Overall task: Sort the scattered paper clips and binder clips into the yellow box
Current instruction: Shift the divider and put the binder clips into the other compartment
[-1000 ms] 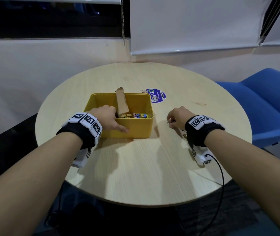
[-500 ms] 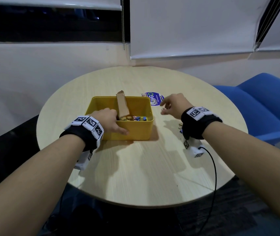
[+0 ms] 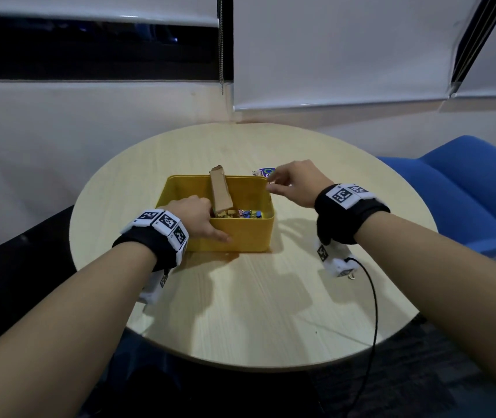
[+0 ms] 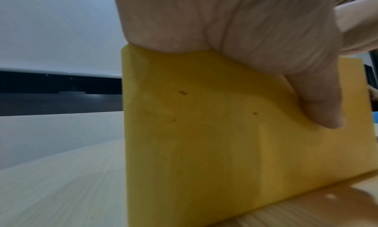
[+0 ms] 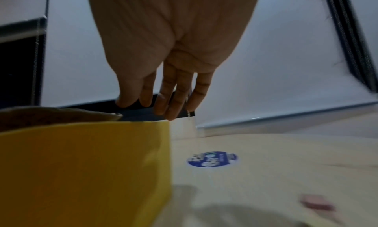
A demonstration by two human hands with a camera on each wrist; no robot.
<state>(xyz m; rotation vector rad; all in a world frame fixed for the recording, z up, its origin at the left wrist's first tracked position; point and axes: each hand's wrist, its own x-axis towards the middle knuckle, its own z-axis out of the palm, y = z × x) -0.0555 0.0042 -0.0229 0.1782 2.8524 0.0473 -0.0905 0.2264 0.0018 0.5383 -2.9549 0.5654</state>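
Note:
The yellow box [image 3: 240, 236] stands mid-table, split by a cardboard strip [image 3: 221, 191], with coloured binder clips [image 3: 248, 213] inside its right half. My left hand [image 3: 201, 218] grips the near rim, fingers hooked inside and thumb [image 4: 323, 104] pressed on the front wall [image 4: 204, 141]. Above the box's far right corner [image 5: 81, 165] hovers my right hand [image 3: 283, 184], its fingertips pinching a small metal paper clip [image 3: 271, 187]. In the right wrist view the paper clip [image 5: 187, 109] shows as a thin wire between the fingers [image 5: 163, 101].
A round blue sticker [image 3: 263, 171] lies on the round wooden table [image 3: 255, 312] just behind the box. A small metal loop [image 3: 351, 277] lies under my right wrist. A blue chair [image 3: 467, 188] stands at the right, and a black cable [image 3: 373, 312] trails from the right wrist.
My right hand has lifted from the table right of the box and moved forward and left to the box's far right corner. My left hand has kept its hold on the box.

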